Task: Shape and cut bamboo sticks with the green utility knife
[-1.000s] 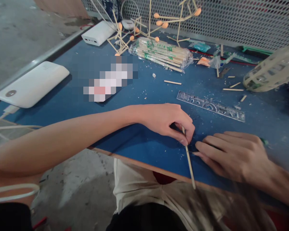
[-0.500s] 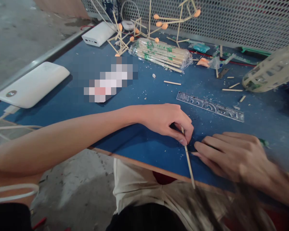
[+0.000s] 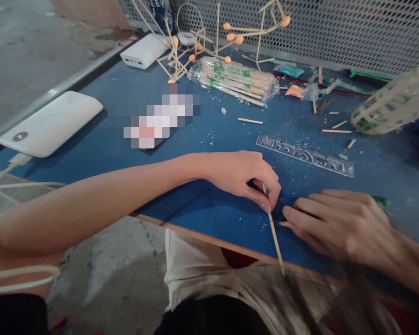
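My left hand (image 3: 246,179) pinches a thin wooden stick (image 3: 276,239) between thumb and fingers, pressing it on the blue table. The stick's lower end juts past the table's front edge. Just to the right, my right hand (image 3: 338,223) is closed round a knife (image 3: 382,202); its green end shows behind the hand, and the rest of the handle is mostly covered by the fingers. A thin tip pokes out toward the stick, just below my left fingertips. Beyond the hands lies a clear ruler (image 3: 305,154).
A wrapped bundle of sticks (image 3: 233,80) lies at the back, near stick frames joined with orange lumps (image 3: 239,40). White power banks (image 3: 52,123) with cables are on the left. A slotted pale container (image 3: 394,100), stick offcuts (image 3: 250,121) and a blue-green packet (image 3: 291,70) sit farther back.
My left hand keeps its pinch on the stick. My right hand has barely shifted beside it, and the whole view has moved very slightly.
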`<state>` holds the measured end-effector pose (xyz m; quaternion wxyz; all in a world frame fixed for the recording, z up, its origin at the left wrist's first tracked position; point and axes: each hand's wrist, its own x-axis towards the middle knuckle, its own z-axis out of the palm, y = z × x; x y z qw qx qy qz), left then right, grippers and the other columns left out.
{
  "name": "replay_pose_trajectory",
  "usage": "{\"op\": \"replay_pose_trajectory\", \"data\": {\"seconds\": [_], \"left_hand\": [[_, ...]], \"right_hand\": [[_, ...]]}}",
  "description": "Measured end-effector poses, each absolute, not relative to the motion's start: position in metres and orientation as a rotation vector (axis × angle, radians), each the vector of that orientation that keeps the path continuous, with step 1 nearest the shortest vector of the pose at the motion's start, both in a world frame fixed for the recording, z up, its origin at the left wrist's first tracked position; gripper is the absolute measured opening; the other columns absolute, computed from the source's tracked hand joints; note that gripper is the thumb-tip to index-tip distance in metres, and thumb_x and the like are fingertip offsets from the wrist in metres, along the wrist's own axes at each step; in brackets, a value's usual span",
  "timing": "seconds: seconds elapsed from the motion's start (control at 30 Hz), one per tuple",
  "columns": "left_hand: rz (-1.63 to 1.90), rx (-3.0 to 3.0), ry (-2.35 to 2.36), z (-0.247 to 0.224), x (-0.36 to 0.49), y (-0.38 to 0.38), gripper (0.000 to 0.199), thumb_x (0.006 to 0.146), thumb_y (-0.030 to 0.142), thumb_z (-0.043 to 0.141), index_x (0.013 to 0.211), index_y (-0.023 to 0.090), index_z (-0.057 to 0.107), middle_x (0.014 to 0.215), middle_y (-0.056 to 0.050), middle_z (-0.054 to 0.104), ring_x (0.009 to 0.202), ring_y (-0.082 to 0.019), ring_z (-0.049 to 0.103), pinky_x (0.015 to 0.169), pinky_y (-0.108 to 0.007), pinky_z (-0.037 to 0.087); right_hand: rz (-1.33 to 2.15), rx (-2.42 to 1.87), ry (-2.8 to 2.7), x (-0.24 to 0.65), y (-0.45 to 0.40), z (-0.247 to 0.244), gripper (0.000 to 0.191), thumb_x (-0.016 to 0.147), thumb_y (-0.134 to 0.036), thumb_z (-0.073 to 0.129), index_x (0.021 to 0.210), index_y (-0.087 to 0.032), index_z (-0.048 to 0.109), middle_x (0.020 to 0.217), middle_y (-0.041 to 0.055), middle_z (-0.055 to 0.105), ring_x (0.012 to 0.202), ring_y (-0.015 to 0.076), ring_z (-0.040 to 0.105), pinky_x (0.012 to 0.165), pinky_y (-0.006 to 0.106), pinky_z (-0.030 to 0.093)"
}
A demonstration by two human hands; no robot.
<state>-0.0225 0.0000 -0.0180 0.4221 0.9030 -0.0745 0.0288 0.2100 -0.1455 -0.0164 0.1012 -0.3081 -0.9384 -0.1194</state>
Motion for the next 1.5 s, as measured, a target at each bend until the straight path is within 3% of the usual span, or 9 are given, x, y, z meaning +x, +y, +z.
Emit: {"op": "replay_pose_trajectory", "data": {"seconds": [0.3,0.57,0.77,1.07,1.5], "left_hand": [[0.077,2.261,-0.186,-0.017,-0.022,-0.003,0.021,0.100,0.043,0.058,0.096,0.029,0.074,0.099,0.000,0.074,0.089,-0.012,0.066,0.082,-0.026,0.041],[0.066,2.296,-0.136,-0.014,-0.024,-0.003,0.018,0.099,0.042,0.061,0.097,0.029,0.073,0.094,0.000,0.072,0.085,-0.013,0.065,0.084,-0.027,0.041],[0.059,2.250,-0.122,-0.013,-0.025,-0.003,0.014,0.097,0.039,0.063,0.098,0.030,0.074,0.100,0.000,0.075,0.091,-0.014,0.067,0.086,-0.027,0.042],[0.052,2.228,-0.123,-0.015,-0.024,-0.003,0.013,0.096,0.039,0.065,0.097,0.030,0.074,0.102,0.001,0.076,0.093,-0.014,0.068,0.086,-0.027,0.043],[0.021,2.243,-0.115,-0.018,-0.022,-0.001,0.015,0.097,0.043,0.063,0.096,0.032,0.074,0.100,0.001,0.076,0.092,-0.015,0.067,0.083,-0.027,0.041]], "right_hand": [[-0.425,-0.872,-2.816,0.216,-0.141,-0.018,0.005,0.101,-0.030,0.057,0.097,-0.027,0.060,0.069,-0.0070,0.054,0.060,0.0145,0.048,0.060,0.034,0.034],[-0.243,-0.925,-2.711,0.222,-0.137,-0.024,0.007,0.097,-0.031,0.063,0.099,-0.025,0.064,0.082,-0.0048,0.069,0.066,0.0129,0.059,0.061,0.033,0.038],[-0.338,-0.906,-2.727,0.212,-0.142,-0.020,0.008,0.097,-0.032,0.063,0.091,-0.026,0.064,0.070,-0.0075,0.062,0.060,0.0128,0.055,0.059,0.034,0.036],[-0.349,-0.908,-2.718,0.214,-0.144,-0.021,0.005,0.097,-0.031,0.063,0.098,-0.026,0.065,0.076,-0.0065,0.068,0.062,0.0133,0.058,0.060,0.035,0.036],[-0.414,-0.970,-2.778,0.214,-0.153,-0.017,0.010,0.099,-0.036,0.060,0.099,-0.026,0.062,0.068,-0.0071,0.054,0.058,0.0133,0.050,0.060,0.035,0.033]]}}
